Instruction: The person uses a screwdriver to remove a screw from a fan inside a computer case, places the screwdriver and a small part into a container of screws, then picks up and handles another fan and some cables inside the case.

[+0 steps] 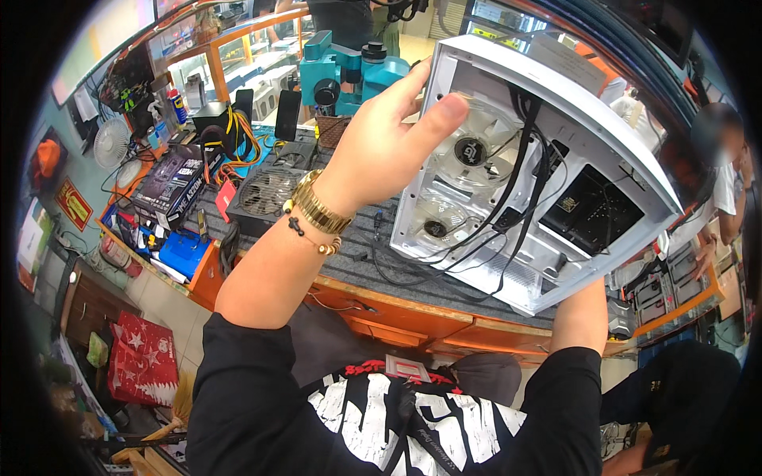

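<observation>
A white computer case (pixel 508 289) is held up and tilted above the workbench, its open side facing me. Inside it are two clear fans, the upper fan (pixel 470 151) and the lower fan (pixel 436 226), and black cables (pixel 524 170) hang out of it. My left hand (pixel 389 135) grips the case's upper left edge, thumb on the near side and fingertips partly hidden. My right forearm (pixel 579 317) goes up behind the case's lower right corner; the right hand itself is hidden there.
On the grey-matted bench (pixel 341 266) stand a power supply unit (pixel 270 194), a dark motherboard box (pixel 168 186) and a teal microscope (pixel 341 71). A small white fan (pixel 115 143) is at the left. Someone sits at the far right (pixel 718 159). A red bag (pixel 143 357) lies below left.
</observation>
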Available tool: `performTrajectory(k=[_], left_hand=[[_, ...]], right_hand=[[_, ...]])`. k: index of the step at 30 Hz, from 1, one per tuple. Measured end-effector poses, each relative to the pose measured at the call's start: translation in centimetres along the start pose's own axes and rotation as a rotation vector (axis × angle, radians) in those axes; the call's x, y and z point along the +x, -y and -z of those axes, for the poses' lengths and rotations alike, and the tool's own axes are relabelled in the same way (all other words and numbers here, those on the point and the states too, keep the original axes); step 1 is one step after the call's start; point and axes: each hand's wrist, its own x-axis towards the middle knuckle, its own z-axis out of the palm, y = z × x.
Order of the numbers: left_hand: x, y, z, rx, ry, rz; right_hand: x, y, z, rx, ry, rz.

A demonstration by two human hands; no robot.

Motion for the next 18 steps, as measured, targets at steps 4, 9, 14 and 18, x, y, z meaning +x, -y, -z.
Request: performTrajectory(k=[4, 9, 14, 18], left_hand=[[-3.7, 3.6, 3.0, -0.192, -0.055, 0.411], [-11.5, 7.9, 5.8, 0.505, 0.792, 0.424], [-19.4, 11.4, 3.1, 0.857, 0.697, 0.164], [-18.0, 10.8, 2.4, 0.923, 0.664, 0.083]], right_hand=[[1.0, 0.0, 3.4, -0.031, 0.004, 0.011], [-0.5, 4.3, 16.9, -0.085, -0.027, 0.107], [-18.3, 7.8, 14.0, 0.075, 0.094, 0.309], [-27.2, 6.3, 14.8, 0.031, 0.489, 0.461]])
